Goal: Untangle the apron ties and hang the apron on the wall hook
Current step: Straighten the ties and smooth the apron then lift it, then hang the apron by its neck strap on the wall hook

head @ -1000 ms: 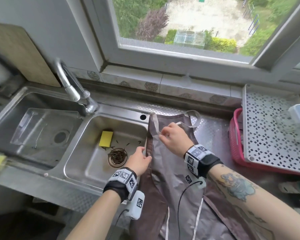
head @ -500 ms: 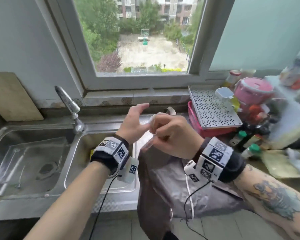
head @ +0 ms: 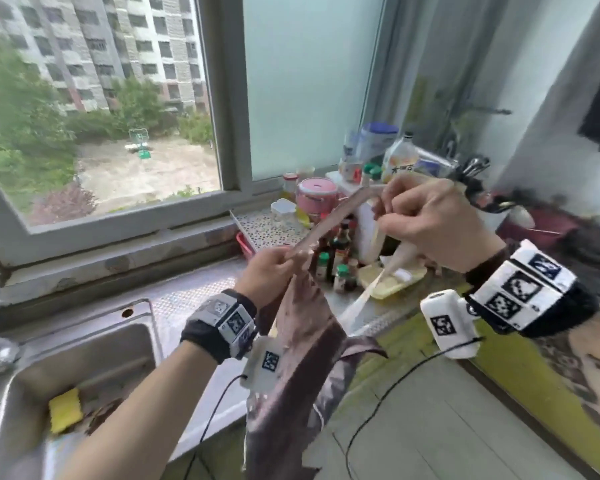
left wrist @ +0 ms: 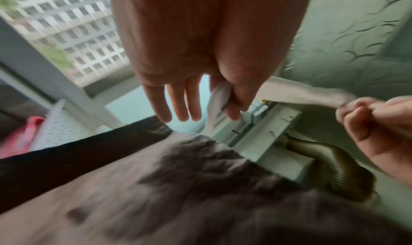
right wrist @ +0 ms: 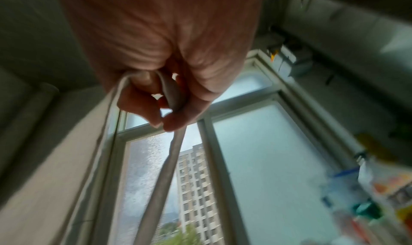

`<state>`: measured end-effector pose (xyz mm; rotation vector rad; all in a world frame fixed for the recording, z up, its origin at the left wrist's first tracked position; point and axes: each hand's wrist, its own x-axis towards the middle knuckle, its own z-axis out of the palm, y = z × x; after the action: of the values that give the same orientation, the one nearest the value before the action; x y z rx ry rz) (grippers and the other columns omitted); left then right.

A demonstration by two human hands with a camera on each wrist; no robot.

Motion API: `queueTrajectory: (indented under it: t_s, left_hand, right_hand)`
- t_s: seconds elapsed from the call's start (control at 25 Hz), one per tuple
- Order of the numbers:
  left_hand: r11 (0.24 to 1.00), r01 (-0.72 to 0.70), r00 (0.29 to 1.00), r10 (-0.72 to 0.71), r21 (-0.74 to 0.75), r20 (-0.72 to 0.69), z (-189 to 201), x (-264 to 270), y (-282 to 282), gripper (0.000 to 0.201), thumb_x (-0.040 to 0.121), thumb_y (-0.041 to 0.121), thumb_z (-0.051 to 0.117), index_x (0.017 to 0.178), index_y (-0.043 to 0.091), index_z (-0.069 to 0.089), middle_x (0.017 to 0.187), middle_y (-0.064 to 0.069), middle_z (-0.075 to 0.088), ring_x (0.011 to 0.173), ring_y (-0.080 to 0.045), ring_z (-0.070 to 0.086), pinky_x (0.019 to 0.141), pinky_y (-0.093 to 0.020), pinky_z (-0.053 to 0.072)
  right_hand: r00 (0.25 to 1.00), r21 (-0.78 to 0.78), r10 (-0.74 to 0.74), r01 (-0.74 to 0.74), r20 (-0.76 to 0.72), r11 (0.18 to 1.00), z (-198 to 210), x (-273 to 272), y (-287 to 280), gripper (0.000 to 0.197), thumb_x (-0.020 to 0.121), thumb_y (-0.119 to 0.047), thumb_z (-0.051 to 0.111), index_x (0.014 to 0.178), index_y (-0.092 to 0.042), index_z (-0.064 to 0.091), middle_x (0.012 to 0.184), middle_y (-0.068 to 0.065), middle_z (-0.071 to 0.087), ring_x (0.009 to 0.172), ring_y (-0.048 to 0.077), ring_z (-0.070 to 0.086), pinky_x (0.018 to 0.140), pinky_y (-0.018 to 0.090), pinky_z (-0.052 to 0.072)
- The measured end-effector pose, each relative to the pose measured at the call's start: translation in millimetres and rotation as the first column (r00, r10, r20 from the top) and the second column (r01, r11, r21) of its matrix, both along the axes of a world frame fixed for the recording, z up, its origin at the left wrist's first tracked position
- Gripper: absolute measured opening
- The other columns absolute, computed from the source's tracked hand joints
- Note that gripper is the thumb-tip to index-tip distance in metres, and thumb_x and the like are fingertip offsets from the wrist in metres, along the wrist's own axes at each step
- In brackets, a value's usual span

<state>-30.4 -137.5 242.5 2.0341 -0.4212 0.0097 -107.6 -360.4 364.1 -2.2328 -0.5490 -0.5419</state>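
Note:
The brown-grey apron [head: 302,375] hangs in the air in front of the counter, bunched below my left hand [head: 284,258]. That hand pinches the pale neck strap [left wrist: 219,97] between thumb and forefinger where it meets the bib, its other fingers straight. From there the strap [head: 329,220] runs up and right to my right hand [head: 385,216]. The right hand [right wrist: 165,120] holds the strap's loop [right wrist: 170,90] curled in its fingers, with both runs hanging down from it. A thin white tie [head: 361,299] dangles under the right hand.
A steel sink [head: 84,344] with a yellow sponge [head: 65,410] lies at lower left. Bottles and jars [head: 340,258], a pink pot [head: 317,195] and a perforated rack [head: 267,226] crowd the counter behind the hands. A metal rail [head: 482,110] crosses the right wall.
Both hands have lifted the apron off the counter into the air. The right hand has drawn the strap up and to the right, and the view has swung from the sink toward the right wall.

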Motion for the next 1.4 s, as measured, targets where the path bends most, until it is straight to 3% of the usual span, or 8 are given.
queueTrajectory:
  t_s: [0.12,0.24,0.32,0.52,0.68,0.8,1.04,1.4]
  left_hand:
    - [0.990,0.100,0.993,-0.093,-0.103,0.068,41,-14,-62,0.043,0.093,0.036,0.050,0.069,0.004,0.065,0.065,-0.010,0.067,0.054,-0.011,0.054,0.057,-0.026,0.044]
    - [0.954,0.216,0.976,-0.206,-0.209,0.068,79,-37,-143,0.038,0.095,0.031,0.046,0.065,0.009,0.052,0.038,0.009,0.046,0.032,-0.005,0.042,0.038,-0.019,0.033]
    - [0.937,0.283,0.959,-0.273,-0.203,0.077,97,-56,-204,0.035,0.093,0.036,0.048,0.065,0.015,0.052,0.039,0.012,0.035,0.034,-0.007,0.030,0.037,-0.020,0.024]
    - [0.839,0.507,0.862,-0.491,-0.200,0.127,148,-118,-359,0.025,0.086,0.034,0.059,0.065,0.021,0.056,0.047,0.013,0.036,0.041,-0.007,0.029,0.039,-0.021,0.022]
    - [0.691,0.635,0.759,-0.642,-0.345,0.109,174,-172,-468,0.032,0.086,0.045,0.055,0.078,0.015,0.061,0.044,0.011,0.036,0.037,-0.010,0.026,0.036,-0.018,0.020]
    - [0.532,0.710,0.637,-0.764,-0.461,0.100,176,-224,-552,0.035,0.094,0.045,0.042,0.080,0.017,0.058,0.042,0.009,0.035,0.035,-0.011,0.025,0.035,-0.017,0.018]
    - [0.291,0.830,0.403,-0.903,-0.475,0.151,172,-347,-700,0.029,0.097,0.033,0.042,0.076,0.018,0.057,0.046,0.009,0.036,0.038,-0.010,0.027,0.034,-0.018,0.021]
    - [-0.029,0.885,0.098,-0.964,-0.465,0.247,207,-497,-855,0.027,0.091,0.036,0.047,0.081,0.014,0.060,0.049,0.001,0.042,0.036,-0.011,0.032,0.036,-0.019,0.025]
  right_hand:
    - [0.965,-0.129,-0.233,0.248,0.120,0.960,10,-39,-72,0.047,0.069,0.007,0.068,0.039,-0.018,0.042,0.085,0.005,0.060,0.079,0.027,0.068,0.074,0.037,0.054]
    - [0.890,-0.104,-0.429,0.446,0.152,0.889,14,-85,-139,0.030,0.072,0.010,0.063,0.050,-0.009,0.057,0.101,0.005,0.065,0.075,0.015,0.071,0.077,0.019,0.054]
    - [0.821,-0.073,-0.549,0.564,0.156,0.822,14,-115,-185,0.022,0.072,0.008,0.063,0.062,-0.012,0.065,0.093,0.008,0.073,0.075,0.016,0.073,0.077,0.017,0.053]
    - [0.598,0.106,-0.800,0.799,-0.041,0.592,18,-191,-310,0.036,0.074,-0.007,0.062,0.042,-0.002,0.048,0.068,0.012,0.074,0.054,0.019,0.073,0.054,0.045,0.060]
    - [0.512,0.239,-0.852,0.845,-0.106,0.478,26,-274,-377,0.042,0.088,-0.020,0.062,0.050,-0.004,0.056,0.047,0.001,0.064,0.036,0.017,0.064,0.040,0.032,0.053]
    - [0.365,0.255,-0.928,0.907,-0.075,0.336,25,-340,-422,0.047,0.094,-0.033,0.056,0.060,-0.001,0.059,0.036,-0.011,0.056,0.029,0.013,0.055,0.034,0.020,0.040]
    - [0.059,0.207,-0.997,0.977,-0.040,0.049,31,-461,-494,0.024,0.101,-0.021,0.040,0.107,-0.019,0.064,0.097,-0.005,0.073,0.035,0.017,0.057,0.034,0.020,0.042]
    - [-0.381,0.242,-0.925,0.897,-0.005,-0.371,80,-584,-561,0.031,0.101,-0.014,0.035,0.128,-0.023,0.049,0.119,-0.008,0.066,0.048,0.009,0.056,0.037,0.019,0.046]
